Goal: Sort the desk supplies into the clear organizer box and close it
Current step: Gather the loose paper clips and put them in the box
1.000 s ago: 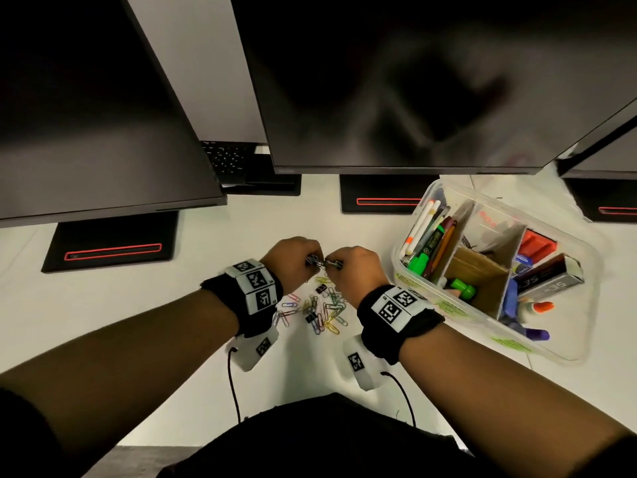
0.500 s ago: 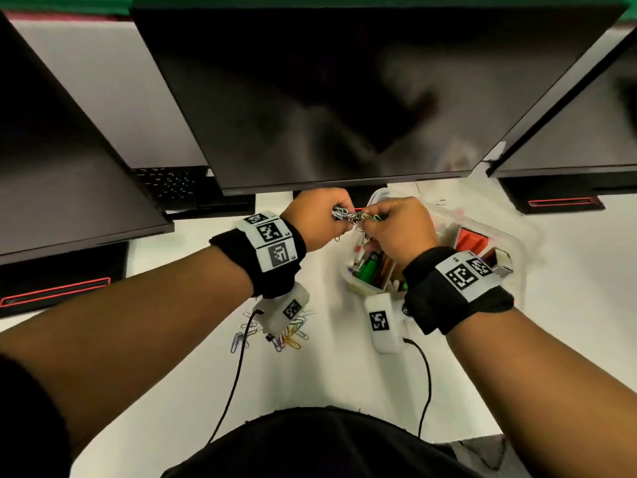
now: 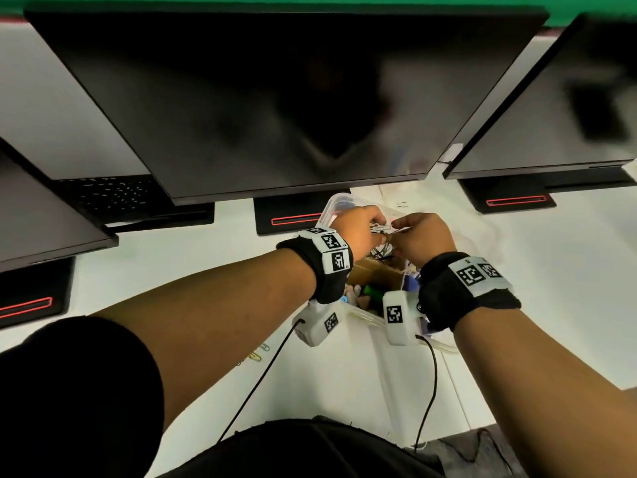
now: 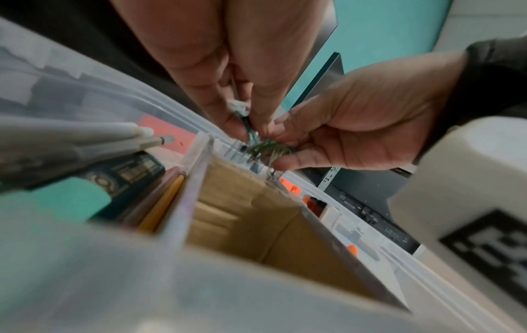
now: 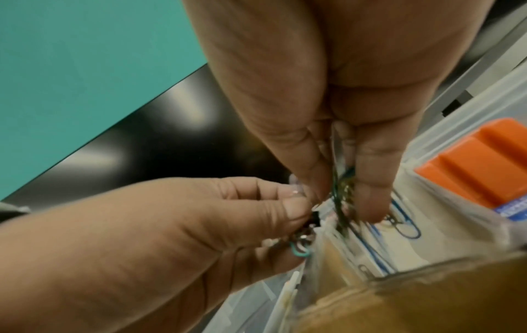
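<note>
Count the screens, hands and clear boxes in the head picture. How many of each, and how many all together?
Screens: 3
Hands: 2, left hand and right hand, both pinching clips
Box: 1
Total: 6

Organizer box (image 3: 332,205) mostly hidden beneath wrists.
</note>
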